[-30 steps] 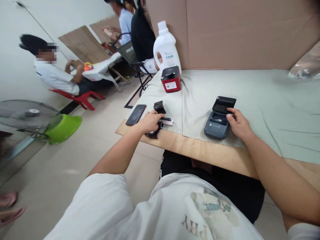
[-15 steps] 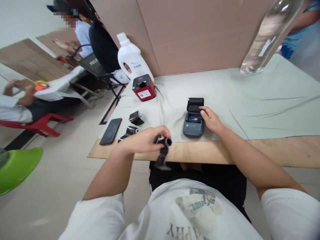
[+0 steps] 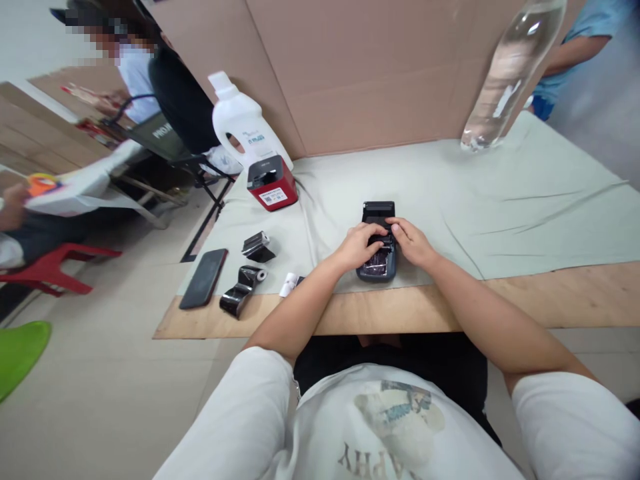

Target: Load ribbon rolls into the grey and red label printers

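A dark label printer (image 3: 393, 264) stands on the table with its lid (image 3: 379, 209) raised at the back. My left hand (image 3: 361, 248) is closed over the printer's open compartment, fingers around a small roll of black film (image 3: 376, 264). The loose end of that film drapes over the printer's front; the roll itself is mostly hidden by my fingers. At the lid's right edge, my right hand (image 3: 415, 245) pinches with thumb and finger. Left of the printer lie two more black film rolls, a far one (image 3: 257, 247) and a near one (image 3: 243, 290), beside a small white roll (image 3: 289, 285).
A phone (image 3: 204, 279) lies at the table's left corner. Behind the rolls stand a red and black box (image 3: 273, 183) and a white jug (image 3: 250, 130). A clear bottle (image 3: 510, 80) is at the back right, before a cardboard wall (image 3: 370, 73). Other people sit nearby.
My left hand took a roll of black film from the left side and brought it right, to the printer's compartment. My right hand stayed at the lid. The view turned right.
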A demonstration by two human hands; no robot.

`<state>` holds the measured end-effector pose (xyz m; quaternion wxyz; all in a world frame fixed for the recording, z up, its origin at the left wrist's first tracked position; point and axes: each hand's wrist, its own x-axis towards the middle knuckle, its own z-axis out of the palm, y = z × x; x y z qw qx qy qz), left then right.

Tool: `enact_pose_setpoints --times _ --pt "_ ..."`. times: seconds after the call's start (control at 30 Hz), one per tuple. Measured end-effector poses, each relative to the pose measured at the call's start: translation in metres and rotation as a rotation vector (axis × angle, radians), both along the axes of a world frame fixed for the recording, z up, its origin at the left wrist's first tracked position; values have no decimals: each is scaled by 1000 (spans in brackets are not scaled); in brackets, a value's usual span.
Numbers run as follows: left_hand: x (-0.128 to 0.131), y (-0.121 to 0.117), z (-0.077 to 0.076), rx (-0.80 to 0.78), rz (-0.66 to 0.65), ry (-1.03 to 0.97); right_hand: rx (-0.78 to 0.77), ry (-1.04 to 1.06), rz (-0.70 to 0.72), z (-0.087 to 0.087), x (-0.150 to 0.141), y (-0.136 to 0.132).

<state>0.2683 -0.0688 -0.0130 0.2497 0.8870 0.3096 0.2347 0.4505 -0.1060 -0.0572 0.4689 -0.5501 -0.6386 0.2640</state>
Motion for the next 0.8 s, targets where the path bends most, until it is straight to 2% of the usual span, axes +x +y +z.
enact_pose_setpoints --times 0.13,0.2,0.3,0.37,0.43,0.53,0.63,0.73,0.8 --pt "-6 -1 -4 -5 18 -145 -16 28 18 5 -1 -3" --pt "-10 2 -5 -50 145 -255 -48 95 17 7 -2 -4" --pt "-17 11 -10 -190 389 -428 -133 308 -30 10 -1 -4" --pt "-21 17 -15 -311 467 -507 -171 450 -42 13 1 -4" --pt "-22 22 -18 -398 483 -519 -188 514 -21 15 5 -3" --pt "-22 21 -18 -414 437 -356 -169 393 -50 16 9 -2" --pt "-20 15 -15 -328 290 -87 -131 69 -65 15 12 -1" --pt "-18 9 -11 -296 209 9 -135 -173 94 17 13 -3" --pt "-17 7 -9 -331 189 -4 -140 -206 175 19 13 -5"
